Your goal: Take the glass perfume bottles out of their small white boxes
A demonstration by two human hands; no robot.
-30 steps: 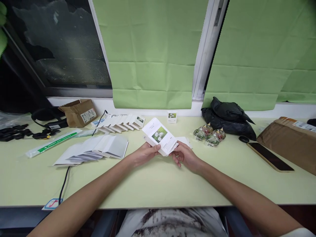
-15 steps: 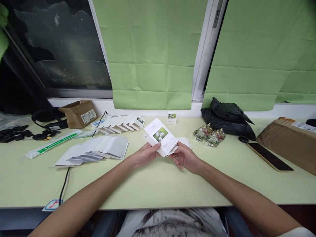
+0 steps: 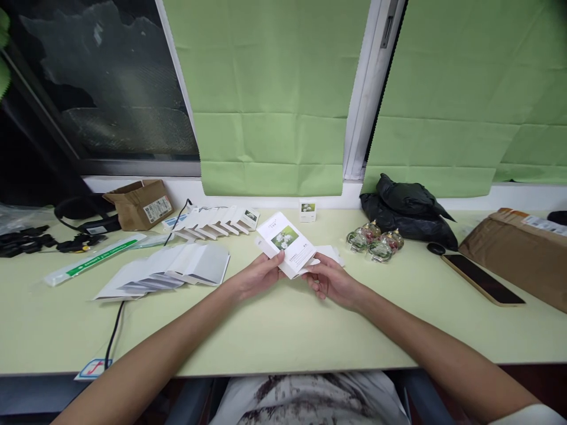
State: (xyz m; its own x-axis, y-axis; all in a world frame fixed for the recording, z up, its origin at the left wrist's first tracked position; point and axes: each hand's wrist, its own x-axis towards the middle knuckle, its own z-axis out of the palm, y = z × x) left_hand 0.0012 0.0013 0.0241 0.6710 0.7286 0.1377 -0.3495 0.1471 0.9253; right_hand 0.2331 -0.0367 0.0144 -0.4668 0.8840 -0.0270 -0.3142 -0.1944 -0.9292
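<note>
I hold a flat white carton blank (image 3: 287,244) with a flower picture on its face, lifted a little off the pale green table (image 3: 283,330) at the centre of my view; my left hand (image 3: 259,275) pinches its near-left edge, thumb on top and fingers under, and my right hand (image 3: 330,280) closes on its near-right corner from below, so both grips are narrow and shut on the card; the blank tilts up and away from me, its far end pointing to about 11 o'clock; a second white piece (image 3: 331,254) lies just behind my right hand, touching or nearly touching the one I hold, I cannot tell which

As I judge it, I am at the step of opening this flat blank into a box; the next move calls for pressing the two side creases toward each other so the sleeve squares up, with my thumbs staying clear of the printed face

At 10 o'clock lies a fan of flat white blanks (image 3: 170,268), and beyond it a row of smaller folded ones (image 3: 212,219); one finished small box (image 3: 308,211) stands at 12 o'clock by the sill; at 2 o'clock sit the round glass bottles (image 3: 374,242), near a black bag (image 3: 407,209); a phone (image 3: 482,279) lies at 3 o'clock
</note>
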